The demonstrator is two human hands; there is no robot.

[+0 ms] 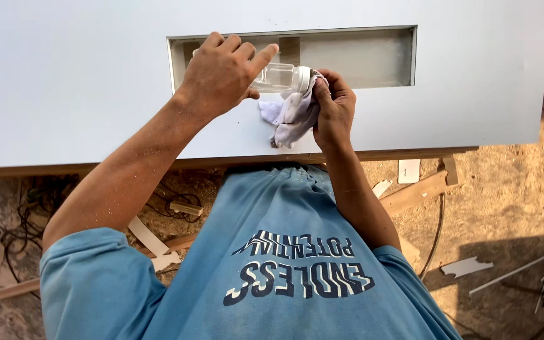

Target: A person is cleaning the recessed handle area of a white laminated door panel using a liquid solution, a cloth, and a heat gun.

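A clear plastic bottle with a white cap is gripped on its side by the left hand above the white tabletop, its cap pressed into a crumpled white cloth clutched in the right hand, beside the rectangular cutout.

I see a clear, glossy plastic bottle, a soft white cloth, a smooth matt white panel, and rough wood scraps on gritty floor.
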